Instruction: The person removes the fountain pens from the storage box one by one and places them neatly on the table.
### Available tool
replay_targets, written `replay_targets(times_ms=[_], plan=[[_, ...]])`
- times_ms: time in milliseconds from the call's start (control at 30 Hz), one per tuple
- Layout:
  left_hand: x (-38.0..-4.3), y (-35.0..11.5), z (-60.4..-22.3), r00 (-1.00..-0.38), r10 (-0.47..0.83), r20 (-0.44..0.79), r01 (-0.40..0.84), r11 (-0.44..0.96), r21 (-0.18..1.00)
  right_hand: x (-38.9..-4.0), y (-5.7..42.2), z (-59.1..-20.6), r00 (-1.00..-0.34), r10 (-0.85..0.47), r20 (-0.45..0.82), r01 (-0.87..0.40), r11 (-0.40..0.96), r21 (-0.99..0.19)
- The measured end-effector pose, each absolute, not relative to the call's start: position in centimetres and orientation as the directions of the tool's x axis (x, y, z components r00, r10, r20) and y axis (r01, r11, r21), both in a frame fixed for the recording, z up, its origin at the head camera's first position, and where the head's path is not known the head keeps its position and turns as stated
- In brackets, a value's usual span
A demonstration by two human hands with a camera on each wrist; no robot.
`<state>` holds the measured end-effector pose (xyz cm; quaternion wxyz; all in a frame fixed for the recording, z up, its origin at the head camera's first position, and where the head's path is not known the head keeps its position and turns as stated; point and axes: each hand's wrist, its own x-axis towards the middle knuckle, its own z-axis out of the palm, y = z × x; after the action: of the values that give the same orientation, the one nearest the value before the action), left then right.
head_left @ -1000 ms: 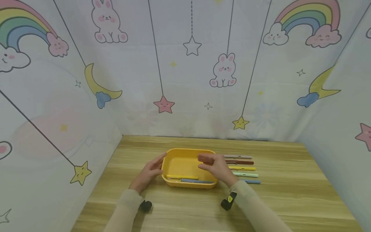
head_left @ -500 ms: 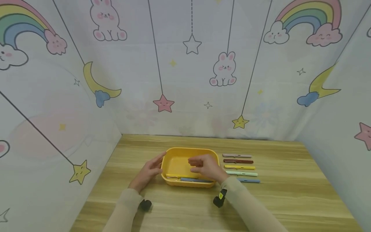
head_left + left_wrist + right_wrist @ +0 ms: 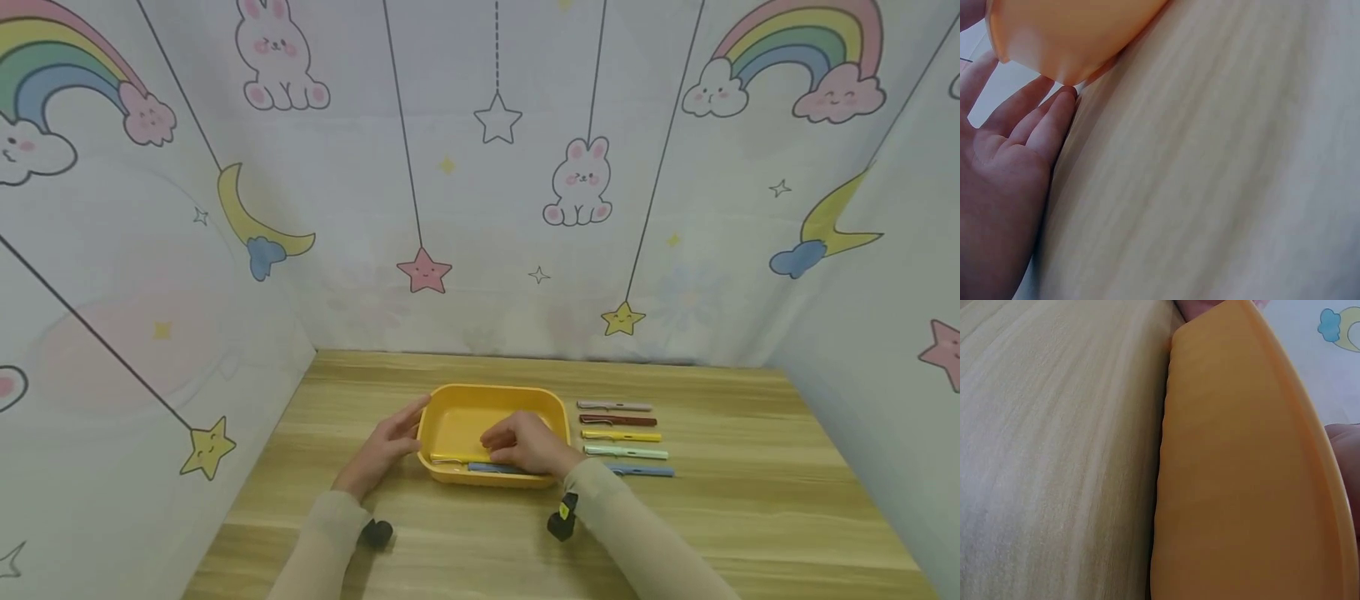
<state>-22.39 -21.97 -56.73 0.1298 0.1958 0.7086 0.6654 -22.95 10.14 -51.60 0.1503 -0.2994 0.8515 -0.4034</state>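
Observation:
A yellow plastic tray (image 3: 450, 479) stands on the table, its near wall filling much of the right wrist view. Along the inside of that wall lie a yellow pen (image 3: 457, 458) and a blue pen (image 3: 487, 468), the blue one partly covered by my right hand (image 3: 534, 446). That hand reaches in over the tray's right side, fingers slightly bent, thumb low beside the blue pen. Outside the left wall is my left hand (image 3: 382, 450), its fairly straight fingers (image 3: 1050, 125) touching the tray's side.
Right of the tray several capped pens lie in a column: a pale pink pen (image 3: 615, 406), a dark red pen (image 3: 618, 420), a yellow pen (image 3: 621, 436), a mint pen (image 3: 626, 452) and a blue pen (image 3: 645, 471). Printed cloth walls (image 3: 480, 317) enclose the wooden table (image 3: 450, 542).
My right hand has moved left and down into the tray, toward the pens at its near wall. The column of pens at the right is now less covered. My left hand stays put.

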Motion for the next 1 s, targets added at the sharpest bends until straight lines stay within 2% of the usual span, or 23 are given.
replay_targets(times_ms=[367, 733, 1000], plan=[[-22.26, -21.9, -56.5, -0.893, 0.445, 0.068, 0.098, 0.044, 0.994, -23.05, 9.75, -51.56, -0.771, -0.637, -0.031, -0.388, 0.507, -0.77], [-22.37, -21.89, -56.31, -0.899, 0.434, 0.062, 0.088, 0.042, 0.995, -23.15, 9.41, -51.61, -0.773, -0.635, -0.004, -0.439, 0.539, -0.719], [-22.37, -21.91, -56.66, -0.888, 0.453, 0.076, 0.107, 0.044, 0.993, -22.88, 9.35, -51.78, -0.806, -0.592, -0.02, -0.42, 0.595, -0.686]])
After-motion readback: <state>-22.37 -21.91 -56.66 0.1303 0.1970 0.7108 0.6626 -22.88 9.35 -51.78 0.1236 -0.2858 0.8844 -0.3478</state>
